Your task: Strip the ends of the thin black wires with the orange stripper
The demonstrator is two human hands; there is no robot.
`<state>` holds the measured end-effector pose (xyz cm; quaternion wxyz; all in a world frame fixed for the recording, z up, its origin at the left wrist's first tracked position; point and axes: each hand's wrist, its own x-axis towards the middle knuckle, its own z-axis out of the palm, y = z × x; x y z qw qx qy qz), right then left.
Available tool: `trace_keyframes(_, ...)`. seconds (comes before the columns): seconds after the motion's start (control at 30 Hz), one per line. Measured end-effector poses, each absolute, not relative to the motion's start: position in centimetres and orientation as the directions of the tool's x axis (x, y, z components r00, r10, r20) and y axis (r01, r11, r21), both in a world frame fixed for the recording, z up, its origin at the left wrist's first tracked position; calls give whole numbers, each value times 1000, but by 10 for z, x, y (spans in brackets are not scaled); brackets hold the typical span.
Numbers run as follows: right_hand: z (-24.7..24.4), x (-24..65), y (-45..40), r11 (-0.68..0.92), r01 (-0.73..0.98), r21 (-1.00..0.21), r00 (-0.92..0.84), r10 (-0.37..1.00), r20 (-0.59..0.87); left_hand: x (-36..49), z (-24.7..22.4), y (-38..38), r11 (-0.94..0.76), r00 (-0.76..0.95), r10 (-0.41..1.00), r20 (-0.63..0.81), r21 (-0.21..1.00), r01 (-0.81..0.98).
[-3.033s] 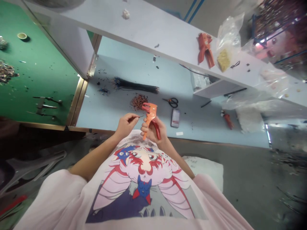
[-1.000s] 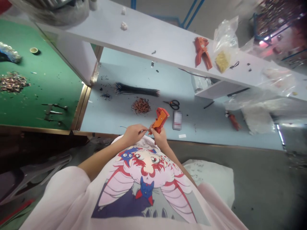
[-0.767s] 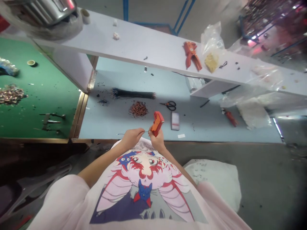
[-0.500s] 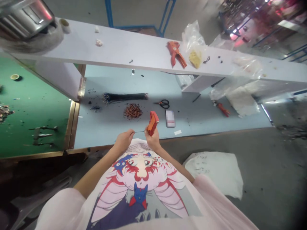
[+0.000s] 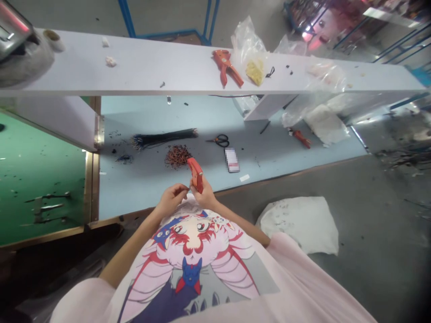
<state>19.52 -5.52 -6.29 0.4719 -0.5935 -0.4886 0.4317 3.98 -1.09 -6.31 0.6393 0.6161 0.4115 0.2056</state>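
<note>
My right hand (image 5: 204, 194) is wrapped round a red-orange wire stripper (image 5: 195, 175), its head pointing up and away over the bench edge. Close by on the left, my left hand (image 5: 172, 198) is closed, with thumb and fingers pinched on a thin dark wire (image 5: 187, 189). Only a short bit of that wire shows between the hands. Just beyond the stripper lies a heap of small copper-coloured pieces (image 5: 177, 157). A bundle of dark wires (image 5: 164, 137) rests behind the heap.
Scissors (image 5: 220, 141) and a phone-like rectangle (image 5: 232, 160), blurred over, lie right of the heap. A second red stripper (image 5: 226, 68) and a plastic bag (image 5: 251, 45) sit on the white shelf (image 5: 134, 72). Red-handled pliers (image 5: 301, 138) lie farther right. A white sack (image 5: 299, 224) is on the floor.
My hands have come closer together, and the wire that stretched between them now barely shows. The stripper's head has tilted left. The whole view has shifted somewhat.
</note>
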Motion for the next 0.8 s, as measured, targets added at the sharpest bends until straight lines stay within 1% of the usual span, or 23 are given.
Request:
trace_keyframes(0.1,-55,200,-55,-131,114,-985,115,986,-118,39,-58,-8,114,428,880,-205,967,230)
trace_keyframes(0.17,-50,206,-54,-224,-21,-974,56,973,-225,33,-53,-4,79,327,931,-161,965,252)
trace_keyframes(0.23,-45,214,-54,-374,-211,-903,-65,927,-369,27,-47,-1,31,259,959,-112,955,296)
trace_keyframes(0.3,-41,221,-53,-529,-354,-771,-253,848,-466,23,-40,1,-22,223,973,-58,941,338)
trace_keyframes(0.37,-36,227,-54,-627,-405,-666,-423,774,-472,21,-33,2,-74,202,979,-5,924,376)
trace_keyframes(0.4,-34,229,-55,-653,-408,-638,-483,748,-456,21,-31,2,-104,192,981,29,913,394)
trace_keyframes(0.47,-29,233,-57,-672,-407,-618,-550,721,-422,23,-27,2,-175,178,978,108,887,427)
trace_keyframes(0.67,-21,237,-57,-661,-419,-623,-585,721,-371,25,-23,5,-406,204,914,351,777,481)
trace_keyframes(0.73,-20,237,-58,-659,-408,-632,-583,721,-376,25,-22,6,-456,220,889,401,739,495)
trace_keyframes(0.8,-19,237,-58,-655,-400,-641,-573,724,-383,26,-22,6,-480,238,877,418,728,490)
